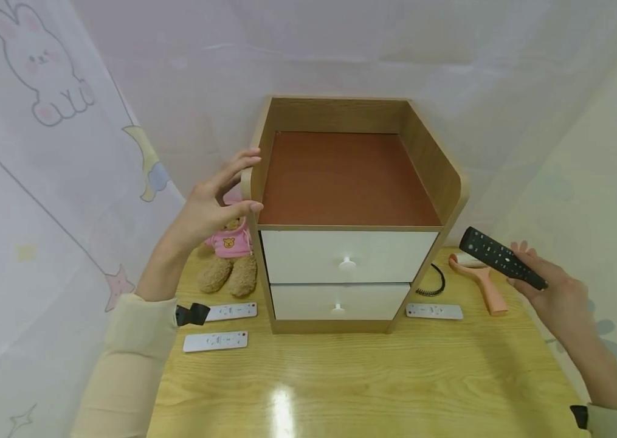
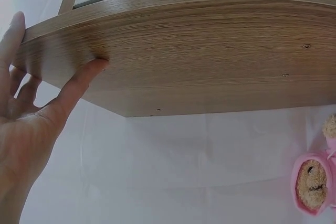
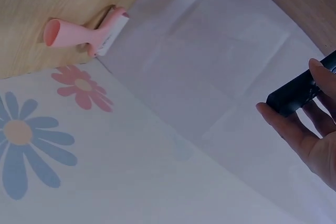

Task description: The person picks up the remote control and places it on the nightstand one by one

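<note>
A small wooden cabinet with two white drawers and a brown-floored open top stands in the middle. My left hand is at its left side panel, thumb and fingers spread around the upper edge. In the left wrist view the thumb touches the panel's outer face and the fingers reach the edge. Off to the cabinet's right, my right hand grips a black remote control above the table, buttons facing up. The right wrist view shows fingers and thumb around the remote, part of it out of frame.
Two white remotes lie left of the cabinet, near a teddy bear in pink. On the right are another white remote, a black coiled cord and a pink lint roller. Patterned curtains enclose the wooden table.
</note>
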### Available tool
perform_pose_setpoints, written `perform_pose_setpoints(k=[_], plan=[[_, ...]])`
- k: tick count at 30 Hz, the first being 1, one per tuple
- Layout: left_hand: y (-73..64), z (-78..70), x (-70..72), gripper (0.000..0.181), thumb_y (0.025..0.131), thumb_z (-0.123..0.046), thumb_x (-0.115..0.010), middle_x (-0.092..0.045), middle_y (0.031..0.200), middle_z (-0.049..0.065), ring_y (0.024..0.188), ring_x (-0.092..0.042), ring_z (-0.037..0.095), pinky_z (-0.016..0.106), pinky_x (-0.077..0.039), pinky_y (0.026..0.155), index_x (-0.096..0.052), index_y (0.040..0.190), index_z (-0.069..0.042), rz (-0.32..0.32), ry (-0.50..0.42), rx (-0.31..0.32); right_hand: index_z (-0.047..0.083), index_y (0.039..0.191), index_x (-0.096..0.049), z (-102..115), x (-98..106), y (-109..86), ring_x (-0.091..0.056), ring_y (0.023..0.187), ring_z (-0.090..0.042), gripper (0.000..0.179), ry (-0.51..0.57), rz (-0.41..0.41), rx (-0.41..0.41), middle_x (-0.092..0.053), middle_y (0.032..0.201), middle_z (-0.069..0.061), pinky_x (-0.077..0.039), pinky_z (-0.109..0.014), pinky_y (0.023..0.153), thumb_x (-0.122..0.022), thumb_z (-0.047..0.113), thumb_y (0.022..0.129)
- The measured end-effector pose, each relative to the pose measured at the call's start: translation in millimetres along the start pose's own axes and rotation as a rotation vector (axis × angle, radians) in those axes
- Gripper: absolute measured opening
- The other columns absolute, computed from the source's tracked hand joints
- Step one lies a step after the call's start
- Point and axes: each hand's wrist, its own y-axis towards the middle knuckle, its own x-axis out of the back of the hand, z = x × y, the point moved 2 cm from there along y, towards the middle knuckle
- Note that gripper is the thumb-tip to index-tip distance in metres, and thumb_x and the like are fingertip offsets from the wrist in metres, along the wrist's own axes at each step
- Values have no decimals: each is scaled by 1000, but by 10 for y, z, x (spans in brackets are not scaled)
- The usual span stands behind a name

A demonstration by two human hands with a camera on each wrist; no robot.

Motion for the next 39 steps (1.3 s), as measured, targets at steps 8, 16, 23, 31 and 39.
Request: perform_pose_setpoints(k=[8, 16, 23, 31, 39], plan=[[-7, -27, 25, 64, 85, 7, -68, -32, 154, 5, 142, -29, 15, 39, -26, 116, -42, 143, -3, -7, 34, 0, -2, 125, -62, 87, 295, 354, -63, 70, -50, 71, -12, 10, -14, -62, 112, -32, -28, 7, 57, -82, -17, 58], [8, -45, 50, 64, 85, 7, -68, -33, 154, 3, 142, -29, 15, 39, -26, 116, -44, 143, -6, -16, 34, -2, 2, 128, -61, 130, 489, 647, -60, 78, -49, 66, -28, 3, -65, -61, 117, -31, -25, 10, 65, -80, -13, 67], [-5, -25, 21, 63, 85, 7, -68, -33, 154, 3, 142, -28, 15, 39, -25, 116, -43, 142, -4, -11, 3, 5, 5, 131, -60, 184, 565, 760, -59, 81, -53, 61, -25, 15, -111, -59, 122, -30, -24, 10, 63, -78, -9, 74], [-2, -37, 29, 63, 85, 8, -67, -33, 154, 5, 142, -28, 16, 39, -25, 117, -42, 142, -1, -12, 2, -2, 4, 131, -59, 279, 651, 977, -59, 82, -56, 60, -15, 20, -103, -57, 125, -30, -23, 10, 63, -76, -8, 76], [-8, -27, 41, 64, 85, 7, -68, -32, 155, 6, 142, -28, 16, 38, -28, 115, -42, 142, -2, -12, 6, -1, 7, 132, -59, 410, 731, 1224, -60, 88, -55, 59, -16, 39, -79, -58, 127, -25, -24, 9, 66, -76, -6, 77]])
